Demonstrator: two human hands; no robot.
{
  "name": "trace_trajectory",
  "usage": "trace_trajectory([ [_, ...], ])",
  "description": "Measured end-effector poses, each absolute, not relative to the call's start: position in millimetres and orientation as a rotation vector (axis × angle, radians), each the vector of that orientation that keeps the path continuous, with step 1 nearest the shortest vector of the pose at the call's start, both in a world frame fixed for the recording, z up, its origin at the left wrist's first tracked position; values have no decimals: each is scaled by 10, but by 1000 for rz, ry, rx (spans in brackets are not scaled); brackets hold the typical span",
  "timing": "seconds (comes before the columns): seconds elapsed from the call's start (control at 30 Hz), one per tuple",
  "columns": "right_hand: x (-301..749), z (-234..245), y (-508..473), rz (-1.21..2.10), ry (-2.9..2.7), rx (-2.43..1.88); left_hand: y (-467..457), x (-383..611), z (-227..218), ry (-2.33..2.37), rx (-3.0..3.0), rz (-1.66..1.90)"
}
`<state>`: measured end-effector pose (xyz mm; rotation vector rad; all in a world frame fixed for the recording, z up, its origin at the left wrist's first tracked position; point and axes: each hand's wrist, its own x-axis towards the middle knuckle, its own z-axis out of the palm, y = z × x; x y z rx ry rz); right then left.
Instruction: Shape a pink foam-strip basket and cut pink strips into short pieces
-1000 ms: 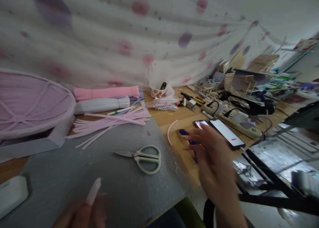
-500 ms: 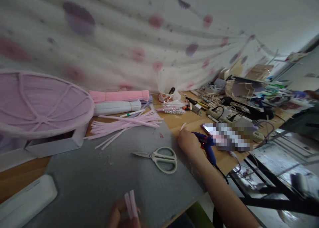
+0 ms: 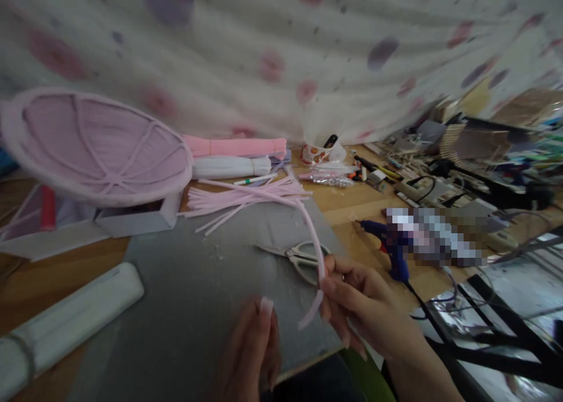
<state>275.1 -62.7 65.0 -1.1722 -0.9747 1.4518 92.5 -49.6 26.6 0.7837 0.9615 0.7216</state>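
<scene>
My right hand [image 3: 365,302] pinches a long, thin lilac-pink pipe cleaner [image 3: 315,232] near its lower end. The strip curves up from the fingers toward the loose pile of pink pipe cleaners [image 3: 229,196], and its bent tail points down to the left. Close by, at the near edge of the grey mat, my left hand [image 3: 255,349] is closed on a short pink piece [image 3: 266,304]; only its tip shows and the hand is blurred. Scissors [image 3: 288,253] lie on the mat behind my right hand, which partly covers their handles.
A blue glue gun [image 3: 393,247] with a cord lies right of the mat [image 3: 176,308]. A pink ribbed dome-like form [image 3: 109,150] rests on a white box [image 3: 141,220] at left. In front is a long white wrapped bundle [image 3: 79,320]. Tools and cables [image 3: 444,185] clutter the right.
My right hand has come back from beside the glue gun toward my left hand, and the long pink pipe cleaner now shows in it. The view has shifted, moving the scene rightward.
</scene>
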Motion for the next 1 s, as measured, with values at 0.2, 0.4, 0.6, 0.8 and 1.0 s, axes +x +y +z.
trace_trajectory([
  [0.2, 2641, 465, -736, 1146, -949, -994, -586, 1001, 347, 909, 660, 890],
  [0.4, 2490, 384, -944, 727, -1161, -1121, -706, 1175, 282, 830, 623, 1002],
  [0.6, 2436, 335, -1106, 725, -1128, -1239, -817, 1309, 288, 796, 655, 1101],
  [0.8, 2460, 337, -1195, 756, -1102, -1276, -892, 1437, 368, 834, 642, 1148],
  [1.0, 2681, 290, -1190, 741, -1327, -1201, -853, 1419, 338, 815, 706, 1137],
])
